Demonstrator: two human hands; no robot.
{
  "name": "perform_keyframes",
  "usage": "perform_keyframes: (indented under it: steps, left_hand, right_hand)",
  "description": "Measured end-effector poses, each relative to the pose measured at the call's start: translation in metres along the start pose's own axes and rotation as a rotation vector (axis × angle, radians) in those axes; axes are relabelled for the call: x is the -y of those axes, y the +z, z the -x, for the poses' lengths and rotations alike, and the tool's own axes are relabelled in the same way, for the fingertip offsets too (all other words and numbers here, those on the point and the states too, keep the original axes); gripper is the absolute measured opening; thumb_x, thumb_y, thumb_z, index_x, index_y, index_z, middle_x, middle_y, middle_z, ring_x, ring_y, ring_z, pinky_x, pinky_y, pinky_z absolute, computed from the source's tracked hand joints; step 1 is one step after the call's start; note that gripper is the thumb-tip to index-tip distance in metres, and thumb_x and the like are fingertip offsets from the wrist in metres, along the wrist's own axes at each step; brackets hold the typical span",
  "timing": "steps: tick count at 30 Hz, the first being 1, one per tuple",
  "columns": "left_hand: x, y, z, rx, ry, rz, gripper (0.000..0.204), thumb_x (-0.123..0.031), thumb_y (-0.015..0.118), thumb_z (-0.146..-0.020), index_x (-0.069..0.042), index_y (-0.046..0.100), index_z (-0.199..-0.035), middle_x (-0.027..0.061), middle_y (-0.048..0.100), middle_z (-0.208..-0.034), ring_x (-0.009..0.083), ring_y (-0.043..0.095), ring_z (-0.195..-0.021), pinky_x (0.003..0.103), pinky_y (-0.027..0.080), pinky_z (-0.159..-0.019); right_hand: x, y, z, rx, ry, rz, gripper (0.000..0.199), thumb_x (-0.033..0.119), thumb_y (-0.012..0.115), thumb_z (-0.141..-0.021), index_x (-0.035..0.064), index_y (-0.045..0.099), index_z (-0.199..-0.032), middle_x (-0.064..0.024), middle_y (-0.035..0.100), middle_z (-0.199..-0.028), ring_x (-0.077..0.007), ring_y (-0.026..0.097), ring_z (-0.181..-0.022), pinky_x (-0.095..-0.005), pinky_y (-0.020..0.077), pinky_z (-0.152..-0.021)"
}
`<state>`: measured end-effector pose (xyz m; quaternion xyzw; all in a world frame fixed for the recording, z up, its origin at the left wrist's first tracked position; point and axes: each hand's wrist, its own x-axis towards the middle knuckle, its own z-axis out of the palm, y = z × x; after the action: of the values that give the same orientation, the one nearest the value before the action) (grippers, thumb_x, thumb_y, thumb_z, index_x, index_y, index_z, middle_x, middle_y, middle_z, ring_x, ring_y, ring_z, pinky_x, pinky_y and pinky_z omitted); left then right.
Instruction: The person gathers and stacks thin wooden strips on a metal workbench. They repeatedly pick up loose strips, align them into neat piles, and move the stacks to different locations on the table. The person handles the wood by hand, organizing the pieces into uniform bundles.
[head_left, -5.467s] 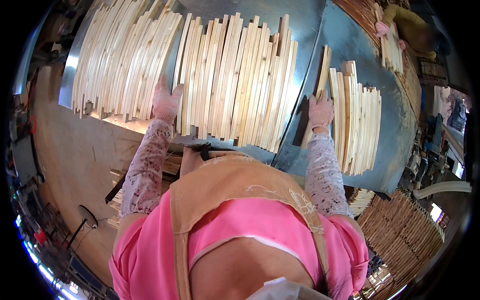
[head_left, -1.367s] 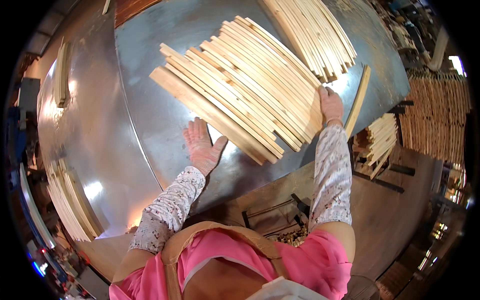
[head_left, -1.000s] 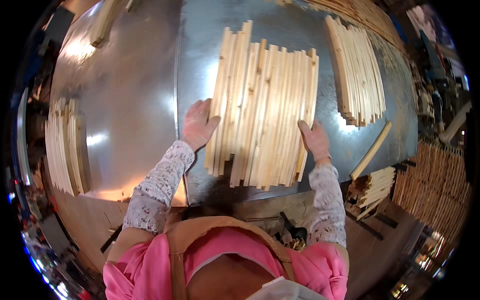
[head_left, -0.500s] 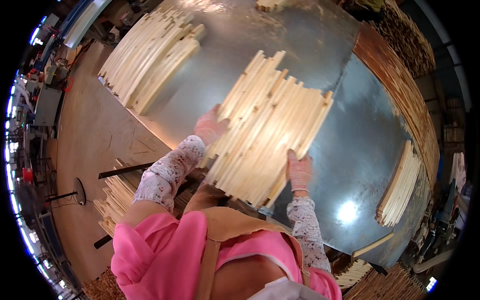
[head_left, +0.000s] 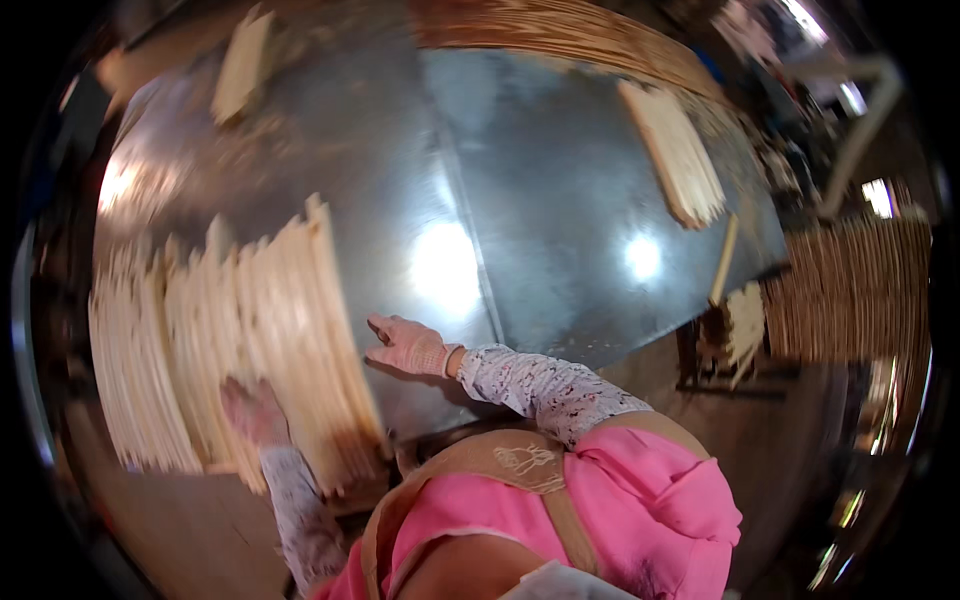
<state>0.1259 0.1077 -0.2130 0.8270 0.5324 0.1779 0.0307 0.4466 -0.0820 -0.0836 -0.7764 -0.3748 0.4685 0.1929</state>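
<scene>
A sheet of pale wooden slats lies on the near left part of the shiny metal table, the strips running side by side from near to far, with their far ends stepped unevenly. They look light singly, thin and stiff, smooth enough to slide over the metal; as a loose layer they would likely fan apart, so pressure from both flanks, or a grip across the near ends, seems the surest hold. The wood is cream to light yellow, though motion blur hides the grain.

The left hand, in a pinkish glove, rests on the near part of the slats with the fingers spread flat rather than closed around anything, as far as the blur lets me judge. The right hand, gloved the same, lies open and flat just at the right edge of the slats, fingers pointing left toward them; it grasps nothing, and I cannot tell if it touches the wood or only the table beside it. Its patterned sleeve leads back to a pink shirt under a tan apron.

Farther right, well apart, a second smaller bundle of strips sits at the far right of the table, and a single stick leans at its right edge.
</scene>
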Motion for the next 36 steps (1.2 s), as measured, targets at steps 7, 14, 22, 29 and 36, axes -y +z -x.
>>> perform_keyframes:
  steps: [7,14,22,29,36]
  left_hand:
    - [-0.272,-0.033,0.056,0.214,0.141,0.117,0.083,-0.047,0.067,-0.101,0.004,0.044,-0.162,0.0290,0.040,-0.167,0.0451,0.040,-0.153,0.054,0.031,-0.128]
    - [-0.687,0.050,0.126,0.562,0.662,0.510,0.077,-0.030,0.084,-0.084,0.003,0.055,-0.148,0.0284,0.052,-0.154,0.0457,0.048,-0.145,0.053,0.038,-0.123]
    - [-1.024,0.162,0.126,0.463,1.021,0.500,0.099,-0.060,0.074,-0.088,0.003,0.044,-0.158,0.0245,0.055,-0.152,0.0406,0.045,-0.148,0.055,0.024,-0.130]
    - [-1.062,0.205,0.114,0.476,1.029,0.498,0.116,-0.080,0.057,-0.092,0.003,0.029,-0.167,0.0264,0.049,-0.161,0.0429,0.040,-0.154,0.054,0.020,-0.133]
    - [-1.034,0.174,0.116,0.870,0.478,0.621,0.115,-0.067,0.068,-0.092,0.002,0.019,-0.171,0.0281,0.026,-0.175,0.0494,0.013,-0.164,0.051,0.012,-0.135]
  right_hand:
    - [-0.276,-0.313,0.068,-0.797,0.135,0.176,0.077,0.043,0.068,-0.095,0.0009,0.049,-0.156,-0.0250,0.066,-0.135,-0.0433,0.061,-0.126,-0.0493,0.0495,-0.110]
    - [-0.593,-0.605,0.169,-1.323,0.571,0.264,0.088,0.051,0.075,-0.091,0.0035,0.047,-0.159,-0.0245,0.065,-0.139,-0.0419,0.060,-0.131,-0.0530,0.0482,-0.110]
    - [-0.784,-0.744,0.258,-1.218,0.885,0.101,0.100,0.061,0.076,-0.088,-0.0010,0.045,-0.159,-0.0287,0.067,-0.140,-0.0437,0.064,-0.131,-0.0500,0.0493,-0.113]
    - [-0.815,-0.761,0.233,-1.023,0.562,0.010,0.090,0.066,0.073,-0.089,-0.0032,0.062,-0.145,-0.0301,0.068,-0.138,-0.0449,0.064,-0.132,-0.0461,0.0486,-0.113]
    - [-0.735,-0.670,0.221,-1.006,0.461,-0.096,0.084,0.060,0.080,-0.086,-0.0056,0.066,-0.136,-0.0298,0.070,-0.132,-0.0455,0.067,-0.124,-0.0482,0.0514,-0.108]
